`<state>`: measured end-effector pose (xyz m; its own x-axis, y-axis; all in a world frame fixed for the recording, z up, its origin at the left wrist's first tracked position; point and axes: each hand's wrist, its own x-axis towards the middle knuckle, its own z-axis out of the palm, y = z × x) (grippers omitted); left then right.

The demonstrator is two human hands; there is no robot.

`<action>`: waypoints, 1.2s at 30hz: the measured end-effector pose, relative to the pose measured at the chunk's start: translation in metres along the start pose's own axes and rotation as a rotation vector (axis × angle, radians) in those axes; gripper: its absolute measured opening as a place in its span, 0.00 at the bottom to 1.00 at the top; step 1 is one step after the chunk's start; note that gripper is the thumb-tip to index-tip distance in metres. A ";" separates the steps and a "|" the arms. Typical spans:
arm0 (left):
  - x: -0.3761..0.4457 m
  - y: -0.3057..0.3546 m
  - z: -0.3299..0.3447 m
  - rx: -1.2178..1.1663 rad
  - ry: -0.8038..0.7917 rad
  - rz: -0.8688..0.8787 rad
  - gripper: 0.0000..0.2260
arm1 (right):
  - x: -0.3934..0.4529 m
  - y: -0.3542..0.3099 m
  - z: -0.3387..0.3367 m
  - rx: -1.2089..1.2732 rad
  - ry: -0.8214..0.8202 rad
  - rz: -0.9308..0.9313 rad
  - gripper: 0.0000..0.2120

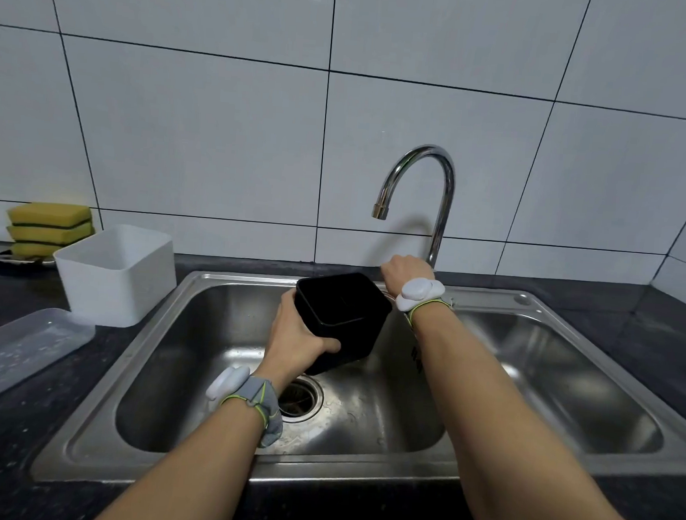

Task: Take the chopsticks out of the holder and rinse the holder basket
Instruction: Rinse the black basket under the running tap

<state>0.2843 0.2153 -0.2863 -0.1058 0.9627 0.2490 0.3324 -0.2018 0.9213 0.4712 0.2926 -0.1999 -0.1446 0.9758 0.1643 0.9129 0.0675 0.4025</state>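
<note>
Our two forearms came nearest the lens, each with a grey strap and a white puck at the wrist. We had our left hand (300, 338) wrapped round the near left corner of the black holder basket (342, 321), thumb lying across its front wall and fingers curled behind, so the basket hung in that grip above the left bowl of the steel sink (201, 470), over the drain (297, 400). It was tilted, its open mouth turned up and toward us, and it looked empty; we saw no chopsticks anywhere in view.

Our right hand (406, 273) had reached past the basket to the foot of the tap (420, 192). From behind the wrist we could not tell whether its fingers were closed on a handle or merely resting there; the handle itself was hidden.

What mattered was the line between spout and basket. The spout mouth pointed down a little to the right of the basket and beyond its far rim, and no water ran from it. We judged the basket would need to go up and rightward, mouth kept upward, for a stream to land inside, and the left hand alone was placed to carry it there.

On the counter to the left stood a white container (116, 275), a clear lid (14, 353) and stacked yellow sponges (48, 228).
</note>
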 end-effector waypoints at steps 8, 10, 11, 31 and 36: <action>0.000 0.000 -0.001 0.002 -0.012 0.017 0.42 | 0.004 0.004 0.005 0.030 0.058 0.001 0.15; 0.000 0.000 0.000 0.003 -0.016 0.019 0.42 | 0.004 0.006 0.004 0.032 0.059 -0.001 0.14; 0.000 0.000 0.000 0.003 -0.017 0.020 0.42 | 0.005 0.006 0.004 0.033 0.060 -0.001 0.14; 0.002 -0.004 0.000 0.015 -0.033 0.033 0.43 | -0.003 0.010 -0.004 0.081 0.098 0.024 0.15; 0.003 -0.005 0.001 0.035 -0.028 0.041 0.42 | -0.013 0.009 0.002 0.245 0.115 0.094 0.11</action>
<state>0.2831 0.2188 -0.2901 -0.0654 0.9584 0.2779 0.3690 -0.2355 0.8991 0.4823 0.2808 -0.2003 -0.0846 0.9511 0.2972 0.9874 0.0399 0.1534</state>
